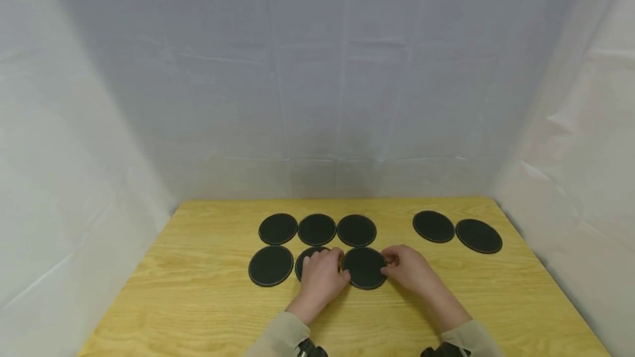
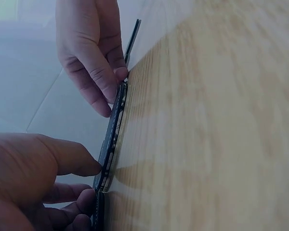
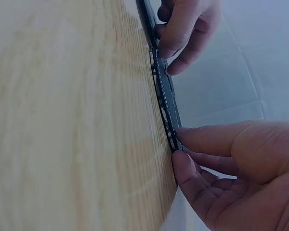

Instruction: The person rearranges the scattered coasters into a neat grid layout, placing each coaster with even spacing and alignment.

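Observation:
A round black coaster [image 1: 364, 268] with pale stitching round its rim lies on the table between my two hands. My left hand [image 1: 322, 274] grips its left edge with curled fingers and thumb, overlapping the coaster next to it [image 1: 302, 264], which is partly hidden. At the opposite edge, my right hand [image 1: 410, 271] holds the rim between thumb and fingertips. Seen edge-on in the right wrist view, the held coaster [image 3: 166, 101] lies close against the wood, thumb and finger of the right hand [image 3: 231, 173] at its near end.
Three more coasters [image 1: 317, 229] form a row behind, and another [image 1: 270, 265] lies at the front left. Two coasters [image 1: 434, 226] lie side by side at the back right. White sheeting [image 1: 337, 98] encloses the wooden table [image 1: 198, 291] at the back and sides.

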`<state>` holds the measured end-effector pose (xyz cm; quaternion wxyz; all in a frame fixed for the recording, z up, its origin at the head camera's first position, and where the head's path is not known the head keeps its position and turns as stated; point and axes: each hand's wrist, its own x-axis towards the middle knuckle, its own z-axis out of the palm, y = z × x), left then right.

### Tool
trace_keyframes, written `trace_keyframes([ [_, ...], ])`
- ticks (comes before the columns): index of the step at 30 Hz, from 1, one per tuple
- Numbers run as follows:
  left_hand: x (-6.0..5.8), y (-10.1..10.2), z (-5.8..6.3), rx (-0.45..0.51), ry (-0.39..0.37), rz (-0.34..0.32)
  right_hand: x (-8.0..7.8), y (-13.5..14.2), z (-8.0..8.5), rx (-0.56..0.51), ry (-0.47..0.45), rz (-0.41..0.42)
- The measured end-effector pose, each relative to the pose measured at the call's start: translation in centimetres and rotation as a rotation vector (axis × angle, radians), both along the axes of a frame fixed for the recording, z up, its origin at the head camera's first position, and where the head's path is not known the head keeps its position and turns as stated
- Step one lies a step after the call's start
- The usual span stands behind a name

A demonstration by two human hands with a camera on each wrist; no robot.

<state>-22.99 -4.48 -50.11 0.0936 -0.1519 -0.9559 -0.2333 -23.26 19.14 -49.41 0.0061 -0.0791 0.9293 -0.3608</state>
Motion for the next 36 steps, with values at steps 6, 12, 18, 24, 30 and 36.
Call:
trace_keyframes([
  [6, 0.05, 0.13, 0.13, -0.014, 0.004, 0.002, 0.04, -0.17, -0.09, 0.007, 0.004, -0.005],
  [12, 0.09, 0.22, -0.12, -0.020, 0.006, 0.005, 0.18, -0.28, -0.07, 0.007, -0.007, -0.017],
  [18, 0.22, 0.31, -0.16, -0.021, 0.010, 0.006, 0.27, -0.27, -0.15, 0.006, -0.020, -0.029],
  [24, 0.27, 0.41, -0.14, -0.021, 0.009, 0.004, 0.39, -0.17, -0.30, 0.002, -0.030, -0.034],
  [30, -0.02, 0.16, -0.23, 0.012, 0.010, 0.001, 0.44, -0.23, 0.02, -0.012, -0.008, -0.022],
  [36, -0.13, -0.24, 0.17, 0.091, 0.007, 0.015, 0.43, 0.11, 0.10, -0.061, -0.024, -0.012],
])
